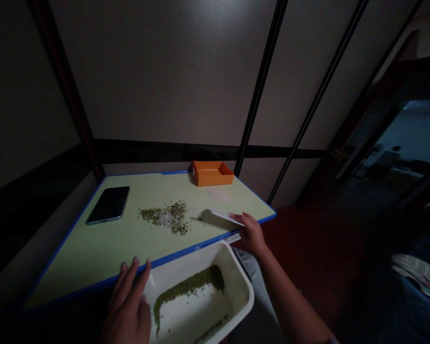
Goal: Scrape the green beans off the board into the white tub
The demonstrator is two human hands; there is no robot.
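My right hand [252, 231] pinches a thin white card [225, 217], tilted above the table near its front edge. Left of the card, small green beans [179, 215] lie scattered in a loose patch with whitish grains [164, 218] among them. A white plastic bin [241, 291] sits below the table edge, over my lap. Inside it, more green beans [193, 285] are banked along the far wall, with some near the closer side. My left hand [129, 306] rests at the bin's left side with its fingers stretched out; I cannot tell how firmly it touches the rim.
An orange open box [215, 179] stands at the back of the pale, blue-edged table [75, 253]. A dark-screened tablet or phone [109, 204] lies at the left. Whitish grains [219, 195] spread before the box. A panelled wall [165, 86] rises directly behind.
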